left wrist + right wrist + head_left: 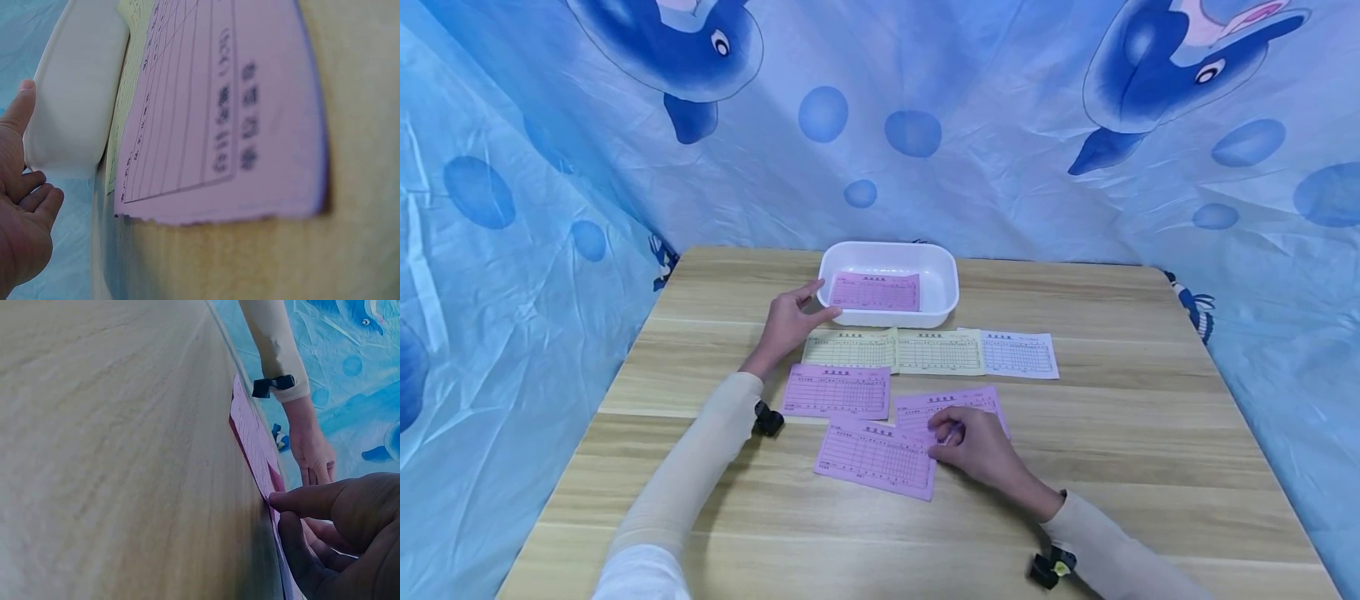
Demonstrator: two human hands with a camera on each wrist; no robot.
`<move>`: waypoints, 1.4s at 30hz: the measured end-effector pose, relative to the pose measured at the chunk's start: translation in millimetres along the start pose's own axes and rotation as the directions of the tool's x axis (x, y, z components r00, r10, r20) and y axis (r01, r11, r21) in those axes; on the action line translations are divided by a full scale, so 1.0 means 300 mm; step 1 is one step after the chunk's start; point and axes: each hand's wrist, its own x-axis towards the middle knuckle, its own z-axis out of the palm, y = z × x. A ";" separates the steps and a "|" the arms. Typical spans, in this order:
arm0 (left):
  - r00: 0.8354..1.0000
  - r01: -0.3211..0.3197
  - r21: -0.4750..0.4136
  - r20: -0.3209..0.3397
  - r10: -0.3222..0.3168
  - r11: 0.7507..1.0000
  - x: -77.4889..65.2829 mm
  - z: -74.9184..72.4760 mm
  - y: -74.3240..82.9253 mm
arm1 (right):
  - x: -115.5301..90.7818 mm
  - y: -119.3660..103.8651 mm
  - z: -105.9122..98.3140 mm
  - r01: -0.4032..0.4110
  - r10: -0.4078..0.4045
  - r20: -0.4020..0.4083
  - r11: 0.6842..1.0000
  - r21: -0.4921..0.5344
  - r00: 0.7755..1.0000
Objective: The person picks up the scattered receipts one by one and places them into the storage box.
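Fingers of the right hand (pixel 976 446) are curled at the right edge of the front pink slip (pixel 877 458), the thumb and forefinger tips brought close together; whether the paper is pinched or only touched cannot be told. The slip is laid slantwise on the desk (pixel 1150 375), its upper right corner near the rear pink slip (pixel 955 402). By the left hand (pixel 790 323), the white tray (pixel 940 287) is touched at its left end, with thumb and forefinger spread and nothing gripped.

Thin paper is to be expected: light, limp, easily creased or torn, and apt to slide. It is best taken by a free edge or corner, between thumb and forefinger, with little pressure.

From the head, printed rows are shown, along with the pink slip in the tray (pixel 876 292), the yellow slips (pixel 850 348) and the white slip (pixel 1018 356). In the left wrist view, a ragged short edge is revealed on the left pink slip (pixel 262 119). In the right wrist view, the fingertips are seen from low down, against the paper's edge.
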 end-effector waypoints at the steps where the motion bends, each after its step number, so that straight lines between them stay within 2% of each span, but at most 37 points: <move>1: 1.000 -0.001 -0.001 0.001 0.001 1.000 0.001 0.000 0.000 | 0.000 0.000 0.001 0.001 -0.001 0.002 1.000 -0.003 1.000; 11: 1.000 0.004 0.016 0.006 -0.004 1.000 0.009 0.001 -0.001 | -0.004 -0.010 0.000 -0.001 0.002 0.032 1.000 -0.015 0.999; 16: 1.000 0.012 0.015 0.004 -0.012 1.000 0.009 0.000 -0.003 | -0.002 -0.014 -0.008 0.033 -0.031 0.032 0.998 -0.052 0.999; 27: 1.000 0.005 0.005 0.005 -0.005 1.000 0.009 0.001 -0.009 | 0.007 -0.010 -0.024 0.079 -0.082 -0.040 0.995 -0.059 0.996; 34: 1.000 0.008 0.002 0.008 -0.008 1.000 0.006 0.001 -0.008 | 0.017 -0.010 -0.031 0.014 -0.014 -0.040 1.000 0.000 0.999; 42: 1.000 0.015 0.004 0.008 -0.015 1.000 0.002 0.001 -0.007 | 0.026 -0.002 -0.035 -0.010 0.012 -0.058 0.999 0.032 0.998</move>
